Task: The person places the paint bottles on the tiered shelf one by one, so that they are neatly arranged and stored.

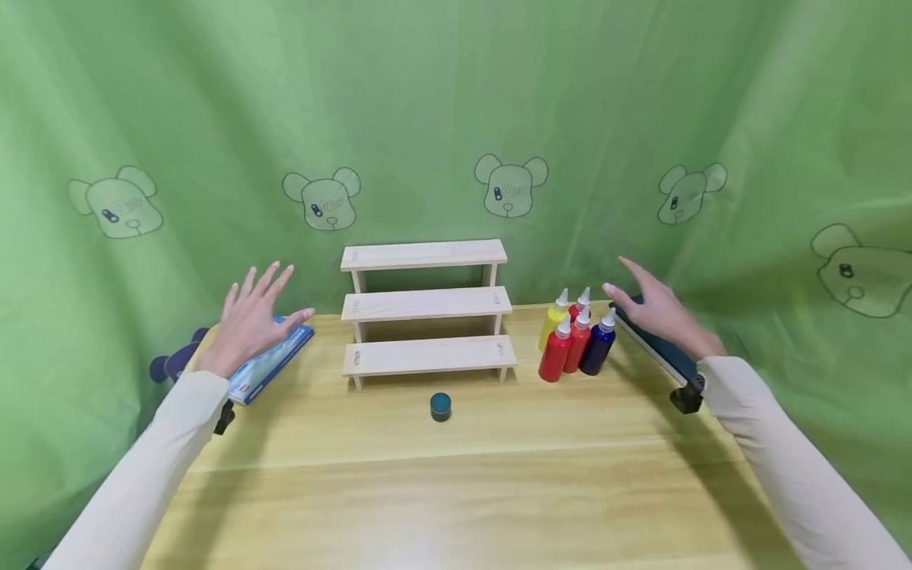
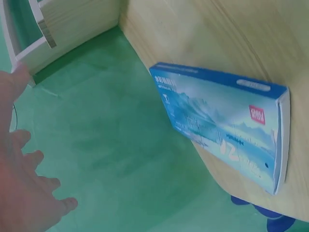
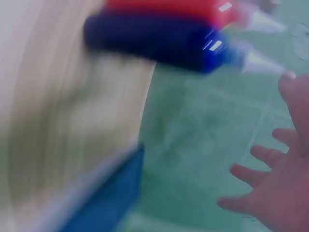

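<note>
My left hand (image 1: 249, 321) is raised with fingers spread above a blue flat box (image 2: 217, 121) that lies at the table's left edge; nothing is in its grasp. On the other side my right hand (image 1: 663, 313) hovers with thumb and fingers apart, holding nothing. Nearest to it stand squeeze bottles with white pointed caps: a dark blue bottle (image 1: 597, 347), several red bottles (image 1: 553, 356) and a yellow bottle (image 1: 551, 323). Beneath the right hand and wrist lies a dark blue flat object (image 1: 663, 348), partly hidden; the right wrist view is blurred.
A three-step wooden rack (image 1: 427, 356) stands at the back middle of the table (image 1: 456, 491). In front of it sits a small dark teal-lidded jar (image 1: 440, 407). A green curtain (image 1: 427, 95) with bear outlines hangs behind and at both sides.
</note>
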The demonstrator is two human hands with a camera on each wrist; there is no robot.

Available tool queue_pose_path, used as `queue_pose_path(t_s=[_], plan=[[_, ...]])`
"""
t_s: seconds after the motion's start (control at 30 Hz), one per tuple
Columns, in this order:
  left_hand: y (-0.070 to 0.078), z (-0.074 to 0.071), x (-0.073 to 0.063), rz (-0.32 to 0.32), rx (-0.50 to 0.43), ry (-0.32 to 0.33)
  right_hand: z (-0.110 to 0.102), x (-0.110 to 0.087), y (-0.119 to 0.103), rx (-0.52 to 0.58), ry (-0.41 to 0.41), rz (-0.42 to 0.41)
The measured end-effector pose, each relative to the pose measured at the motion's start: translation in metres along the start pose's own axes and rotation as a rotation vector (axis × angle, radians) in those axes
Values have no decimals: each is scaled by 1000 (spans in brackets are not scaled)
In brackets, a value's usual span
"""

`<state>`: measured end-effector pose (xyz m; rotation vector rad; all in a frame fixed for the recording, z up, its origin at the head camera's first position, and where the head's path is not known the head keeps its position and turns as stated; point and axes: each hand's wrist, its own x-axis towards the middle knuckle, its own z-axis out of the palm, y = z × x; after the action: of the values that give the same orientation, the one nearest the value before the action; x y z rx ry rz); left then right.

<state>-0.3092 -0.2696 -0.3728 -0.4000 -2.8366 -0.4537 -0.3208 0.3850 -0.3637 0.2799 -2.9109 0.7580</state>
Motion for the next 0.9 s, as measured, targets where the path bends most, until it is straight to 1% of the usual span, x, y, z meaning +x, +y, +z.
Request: queue_pose_path(t_s=[0.1, 0.17, 0.23, 0.3, 0.43, 0.5, 0.57, 0.67, 0.8, 0.9], plan=[[3, 3, 2, 7, -44, -2, -5, -5, 1, 233, -31, 31], [5, 5, 1, -1, -72, -11, -8, -9, 3, 344, -68, 47], [5, 8, 0, -24, -127, -13, -10, -13, 7, 417, -121, 59], [6, 10, -1, -55, -199, -9, -11, -15, 12, 450, -175, 55], [7, 16, -2, -109, -354, 0, -8, -19, 23, 471, -288, 11], [8, 21, -1, -122, -415, -6, -5, -22, 28, 438, -332, -2], [11, 26, 0, -130, -470, -11, 0, -25, 32, 405, -352, -4], [18, 32, 2, -164, -592, -38, 10, -26, 35, 350, -344, -5], [29, 34, 8, -232, -814, -95, 23, -28, 34, 342, -281, -14], [35, 36, 12, -278, -964, -142, 31, -30, 35, 360, -232, 24]])
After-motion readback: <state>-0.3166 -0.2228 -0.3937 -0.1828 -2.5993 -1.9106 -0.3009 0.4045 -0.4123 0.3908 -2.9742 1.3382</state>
